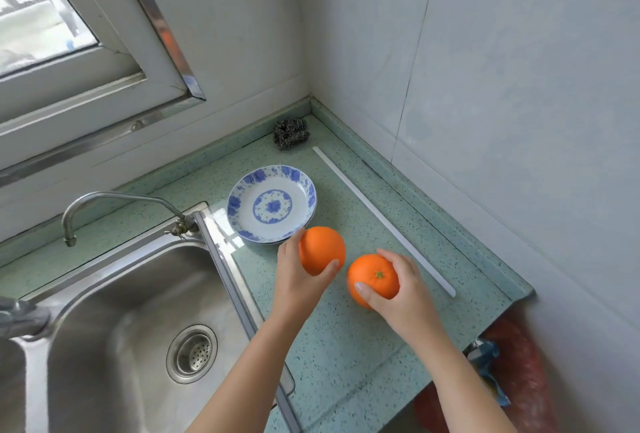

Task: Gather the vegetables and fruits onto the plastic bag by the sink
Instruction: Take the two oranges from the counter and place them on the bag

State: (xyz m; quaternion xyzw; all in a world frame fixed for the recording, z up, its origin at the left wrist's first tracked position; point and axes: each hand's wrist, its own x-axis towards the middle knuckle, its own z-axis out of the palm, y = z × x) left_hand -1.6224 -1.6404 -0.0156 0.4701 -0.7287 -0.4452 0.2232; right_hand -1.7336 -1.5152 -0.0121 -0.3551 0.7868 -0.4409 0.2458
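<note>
The speckled green bench (346, 346) runs from the steel sink (114, 311) on the left into the tiled corner, hard and glossy. A clear sheet with a white strip (384, 221) along its far edge seems to lie flat on the bench right beside the sink; it may be the plastic bag, though its glare makes it hard to be sure. If so, both fruits are already over it, and the coming move is simply downward, not sideways.

A blue-and-white plate (272, 204), glazed, shallow and holding nothing, sits just behind the hands. A steel-wool scrubber (291, 133) is tucked in the corner, well apart.

The left hand (298, 280) is curled around one orange (322, 249), thumb and fingers pinching its sides, close to the plate's rim. The right hand (398, 290) cups the second orange (372, 278) from the right, stem end up. Both are round, with no long axis, and have firm dimpled skin. Whether either touches the bench, I cannot tell. The left hand is nearer the sink.
</note>
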